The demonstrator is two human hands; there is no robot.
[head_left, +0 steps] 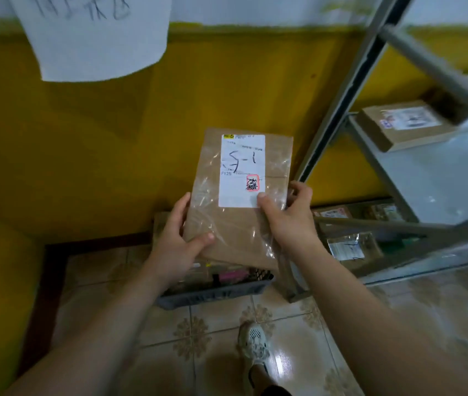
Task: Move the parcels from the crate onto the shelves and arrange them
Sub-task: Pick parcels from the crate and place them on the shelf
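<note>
I hold a flat brown cardboard parcel (235, 221) with clear tape and a white label marked "5-1" up in front of me, above the crate. My left hand (177, 241) grips its lower left edge, thumb on the front. My right hand (290, 215) grips its right edge, thumb pressed by the label. The dark plastic crate (212, 294) stands on the floor below, with more parcels in it, mostly hidden by the held parcel. The grey metal shelves (438, 178) rise to the right.
One brown parcel (404, 125) lies on the middle shelf, and several parcels (353, 247) sit on the bottom shelf. A yellow wall with a white paper sign (92, 35) stands behind. My shoe (255, 347) is on the tiled floor near the crate.
</note>
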